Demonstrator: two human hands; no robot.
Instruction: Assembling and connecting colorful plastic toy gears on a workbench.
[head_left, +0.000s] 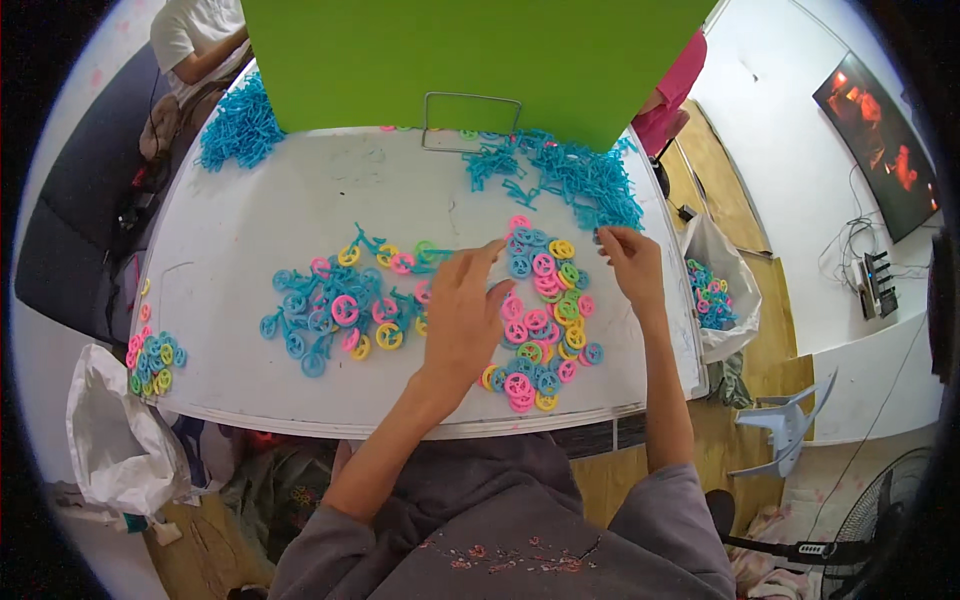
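Note:
My left hand (464, 308) is over the middle of the white table, palm down, thumb and bent forefinger apart with nothing visible between them. Its other fingers are partly hidden. To its right lies a heap of small toy wheels (541, 325) in pink, blue, yellow and green. On its left is a pile of teal toy bicycle frames fitted with wheels (345, 310). My right hand (634, 262) is raised at the right, fingertips pinched together near loose teal frames (585, 180). A tiny dark bit shows at the fingertips; I cannot make out what it is.
A green board (470, 70) with a wire loop (471, 122) stands across the back. More teal frames (241, 122) lie far left, more wheels (155, 362) near left. White sacks (120, 440) flank the table. Two other people sit beyond. A fan (880, 520) stands lower right.

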